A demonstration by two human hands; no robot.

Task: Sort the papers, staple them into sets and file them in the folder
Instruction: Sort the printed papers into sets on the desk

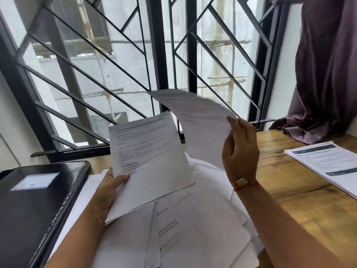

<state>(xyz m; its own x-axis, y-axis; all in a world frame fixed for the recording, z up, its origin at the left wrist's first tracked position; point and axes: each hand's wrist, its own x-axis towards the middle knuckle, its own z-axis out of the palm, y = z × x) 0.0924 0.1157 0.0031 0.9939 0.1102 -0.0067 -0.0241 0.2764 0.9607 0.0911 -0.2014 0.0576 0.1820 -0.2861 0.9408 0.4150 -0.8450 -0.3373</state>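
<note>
My left hand [111, 192] grips a small stack of printed sheets [148, 161] by its lower left edge, holding it up over the desk. My right hand [240, 149] pinches the right edge of a single printed sheet [197, 120], which curls up and away to the right of the stack and looks blurred. Beneath both hands lies a loose pile of white papers [193, 229], some face down. A black folder [36, 206] with a pale label lies closed at the left. No stapler is in view.
A second stack of printed papers [326, 165] with dark header bars sits at the right on the wooden desk [289, 200]. A barred window [135, 64] stands right behind the desk, and a purple curtain [324, 74] hangs at the far right.
</note>
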